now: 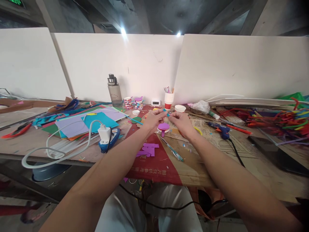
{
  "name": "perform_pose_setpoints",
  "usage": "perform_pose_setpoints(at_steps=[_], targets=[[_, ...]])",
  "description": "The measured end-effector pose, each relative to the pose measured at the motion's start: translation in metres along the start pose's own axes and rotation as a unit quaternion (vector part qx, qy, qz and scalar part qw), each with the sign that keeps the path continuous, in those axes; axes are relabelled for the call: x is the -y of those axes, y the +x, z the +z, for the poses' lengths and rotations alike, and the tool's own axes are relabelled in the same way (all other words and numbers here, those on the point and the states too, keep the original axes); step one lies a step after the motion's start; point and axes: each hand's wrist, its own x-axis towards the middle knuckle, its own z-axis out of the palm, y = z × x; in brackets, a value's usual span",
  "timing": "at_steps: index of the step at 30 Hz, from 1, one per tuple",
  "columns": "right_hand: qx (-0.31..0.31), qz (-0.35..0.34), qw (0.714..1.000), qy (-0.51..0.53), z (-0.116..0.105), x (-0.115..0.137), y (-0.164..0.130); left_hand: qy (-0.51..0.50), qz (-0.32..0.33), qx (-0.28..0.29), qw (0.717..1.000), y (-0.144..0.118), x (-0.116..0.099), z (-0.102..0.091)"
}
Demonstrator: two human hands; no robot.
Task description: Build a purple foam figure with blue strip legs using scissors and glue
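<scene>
Between the fingertips of both hands is a small blue piece [166,111], which looks like paper. My left hand [154,119] pinches it from the left, and my right hand [181,122] pinches it from the right. Just below them on the table sits a small white round piece topped with a purple paper disc [164,126], with a purple tab hanging over its front. Cut purple paper strips [148,149] lie nearer my body. A pen [172,149] with a clear barrel rests to their right.
A white cup of pens [169,99] and a small digital clock [155,102] stand at the back. A water bottle [114,91], coloured paper [72,124] and a blue power strip [109,140] are left. A glue gun [223,131] and a black phone-like slab [277,154] lie right.
</scene>
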Motion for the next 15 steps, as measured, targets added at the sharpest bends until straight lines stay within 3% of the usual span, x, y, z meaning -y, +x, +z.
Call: perform_pose_setpoints(at_steps=[10,15], targets=[[-0.044,0.009,0.997,0.062,0.005,-0.0016,0.0011,-0.083,-0.029,0.015,0.996,0.0012,0.004,0.0056],[-0.028,0.002,0.998,0.062,0.0065,0.0007,-0.0009,-0.081,-0.02,0.016,0.996,0.0022,0.0051,0.0042]])
